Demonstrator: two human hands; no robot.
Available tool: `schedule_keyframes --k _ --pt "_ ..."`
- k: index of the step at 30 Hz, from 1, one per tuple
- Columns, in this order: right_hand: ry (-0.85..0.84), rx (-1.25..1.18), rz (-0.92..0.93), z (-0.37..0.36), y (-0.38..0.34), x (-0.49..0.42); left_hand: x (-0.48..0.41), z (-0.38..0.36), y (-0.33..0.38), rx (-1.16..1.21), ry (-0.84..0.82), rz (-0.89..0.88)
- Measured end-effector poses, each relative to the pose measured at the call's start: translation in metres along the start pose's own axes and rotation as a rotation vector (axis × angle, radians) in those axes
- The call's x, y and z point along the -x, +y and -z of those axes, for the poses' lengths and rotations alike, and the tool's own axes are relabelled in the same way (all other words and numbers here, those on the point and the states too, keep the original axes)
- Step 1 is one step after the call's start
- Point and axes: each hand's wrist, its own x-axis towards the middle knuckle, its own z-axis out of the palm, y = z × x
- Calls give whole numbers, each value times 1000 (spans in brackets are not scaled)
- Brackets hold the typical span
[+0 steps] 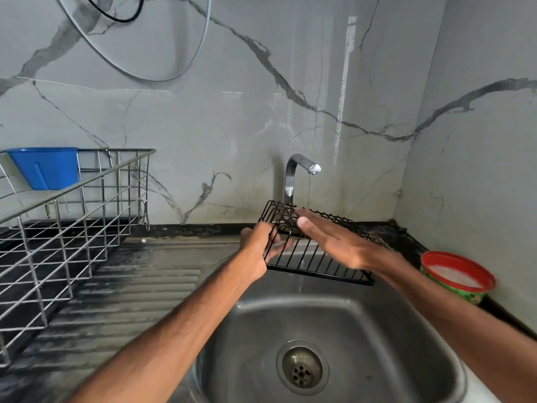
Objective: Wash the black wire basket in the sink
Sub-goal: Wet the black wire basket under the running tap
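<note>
The left hand [258, 248] grips the left edge of the black wire basket [319, 275], fingers curled through its bars. The right hand [334, 242] lies flat across its top, fingers straight. The basket is held above the sink [377, 330], under the tap's [293, 175] thin stream at the sink's back. A steel dish rack [72, 228] holding a blue cup [46, 168] stands left of the sink; a red-rimmed tub [457, 274] sits to its right.

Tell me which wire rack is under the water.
The black wire basket, held by the left hand over the sink; the silver rack sits far left.
</note>
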Motion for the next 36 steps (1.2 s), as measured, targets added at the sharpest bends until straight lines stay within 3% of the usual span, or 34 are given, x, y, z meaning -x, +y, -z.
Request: schedule_keyframes --k 3,8,13,19,25,27,30,32,36 --pt "22 97 -140 13 12 4 -1 0 -1 35 -1 6" --pt "-3 -3 105 -7 -7 7 -3 0 -3 -22 -9 -43" --pt "87 118 -130 0 23 -17 -2 0 -3 13 -11 -24" --pt "76 24 142 -19 -14 -6 -6 6 7 -58 8 -79" --pt "176 71 -289 -12 28 -20 -10 15 21 -23 -23 -61" --pt "220 82 -212 -21 16 -22 -11 14 25 -51 -30 -91" --pt "210 2 92 -35 -23 -20 -14 20 31 -108 -34 -107" --pt "197 -40 179 -35 -31 -23 -17 26 36 -115 -41 -86" --pt "162 -74 -44 -22 -1 -31 -21 33 40 -90 -28 -42"
